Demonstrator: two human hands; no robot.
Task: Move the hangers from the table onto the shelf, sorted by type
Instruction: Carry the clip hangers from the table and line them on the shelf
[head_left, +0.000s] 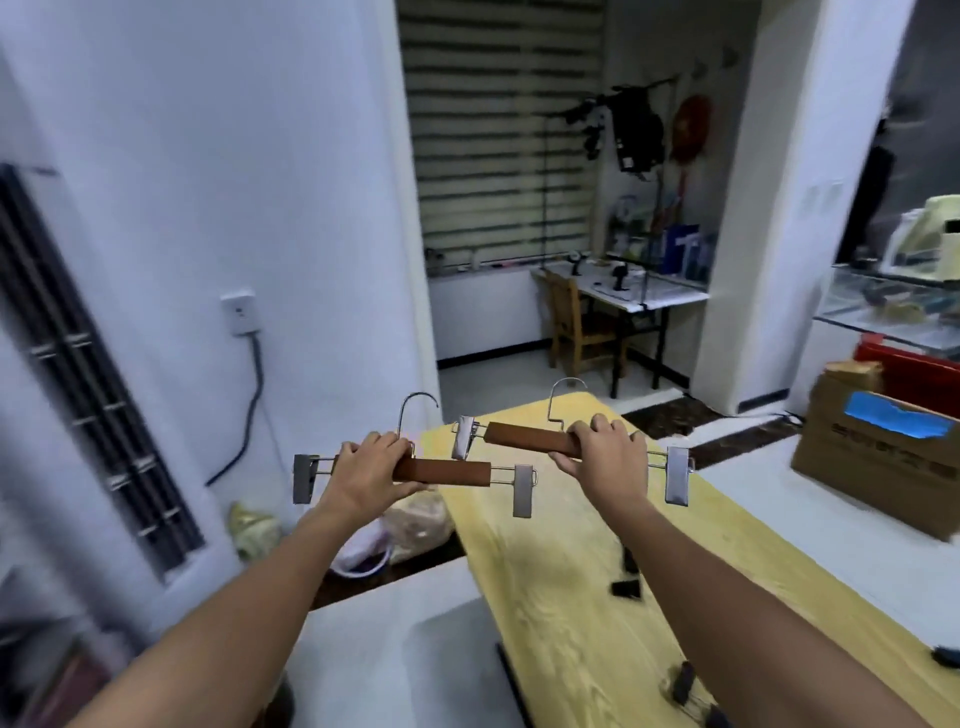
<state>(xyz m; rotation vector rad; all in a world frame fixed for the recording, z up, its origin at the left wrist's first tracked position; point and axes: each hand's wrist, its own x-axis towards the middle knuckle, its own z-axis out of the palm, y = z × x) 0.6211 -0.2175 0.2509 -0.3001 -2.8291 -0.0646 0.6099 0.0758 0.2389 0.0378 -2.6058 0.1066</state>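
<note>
Gripping hangers, fingers curled over wooden bars

I see the left hand curled round the wooden bar of the left hanger, hook up, a metal clip hanging at each end. The right hand grips the right hanger likewise, a little higher. Both hangers are in the air over the table's far end, the left one reaching past its left edge. Small dark things lie on the tabletop nearer me, too blurred to name.
</note>
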